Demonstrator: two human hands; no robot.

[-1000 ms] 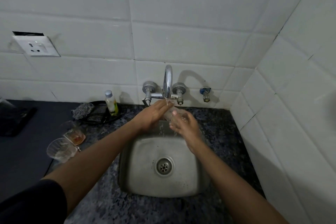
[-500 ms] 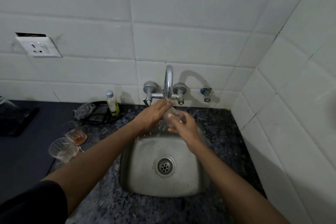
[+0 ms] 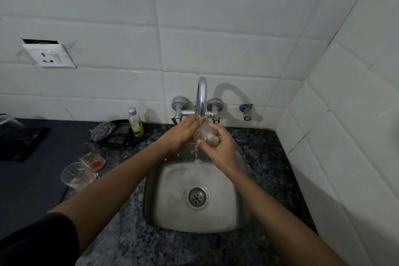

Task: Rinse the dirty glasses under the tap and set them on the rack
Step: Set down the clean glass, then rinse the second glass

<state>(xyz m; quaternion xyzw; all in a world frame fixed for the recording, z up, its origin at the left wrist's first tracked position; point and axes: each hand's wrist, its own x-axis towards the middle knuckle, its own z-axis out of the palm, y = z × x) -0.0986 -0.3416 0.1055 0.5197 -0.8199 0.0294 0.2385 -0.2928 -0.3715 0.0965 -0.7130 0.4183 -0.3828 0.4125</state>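
A clear glass (image 3: 206, 136) is held under the running chrome tap (image 3: 201, 97), above the back of the steel sink (image 3: 218, 220). My right hand (image 3: 219, 147) grips it from the right and below. My left hand (image 3: 183, 134) lies against its left side with fingers laid over it, reaching toward the spout. Water falls from the glass into the basin. Two more glasses stand on the counter at the left: one with reddish dregs (image 3: 92, 155), and one clear with residue (image 3: 76, 176) in front of it.
A small bottle (image 3: 135, 122), a steel scrubber (image 3: 101, 130) and a dark dish (image 3: 123, 136) sit behind the glasses. A black mat (image 3: 19, 144) lies at far left. A small valve (image 3: 246, 111) and a wall socket (image 3: 49, 57) are on the tiles. No rack is in view.
The glass has been turned and lifted slightly closer to the spout between my hands. Both hands stay at the tap; water keeps running.
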